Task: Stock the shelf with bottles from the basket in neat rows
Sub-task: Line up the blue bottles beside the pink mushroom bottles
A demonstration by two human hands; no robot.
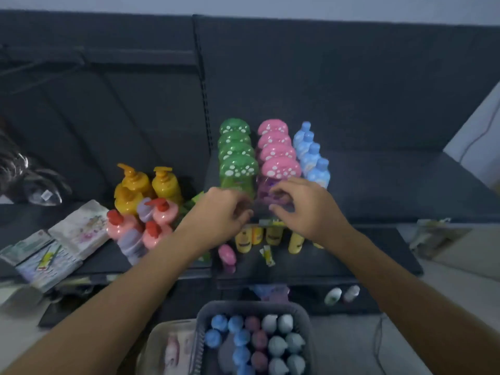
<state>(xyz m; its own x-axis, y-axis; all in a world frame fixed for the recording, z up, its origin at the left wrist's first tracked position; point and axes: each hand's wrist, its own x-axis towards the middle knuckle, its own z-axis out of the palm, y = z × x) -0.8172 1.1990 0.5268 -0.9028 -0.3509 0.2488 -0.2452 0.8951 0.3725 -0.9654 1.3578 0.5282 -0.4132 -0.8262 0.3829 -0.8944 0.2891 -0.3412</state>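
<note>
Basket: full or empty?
Mostly full: the basket holds upright bottles with blue, maroon and grey caps, packed in rows.

Three rows of bottles (pixel 276 150) stand on the shelf (pixel 378 185); pump bottles (pixel 146 201) cluster to their left; the basket (pixel 270 306) sits below, in front.

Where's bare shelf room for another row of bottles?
Bare shelf runs right of the blue bottles. Left of the green-capped row, pump bottles crowd. The left hand and the right hand, gripping the pink-capped bottle, block the front.
</note>
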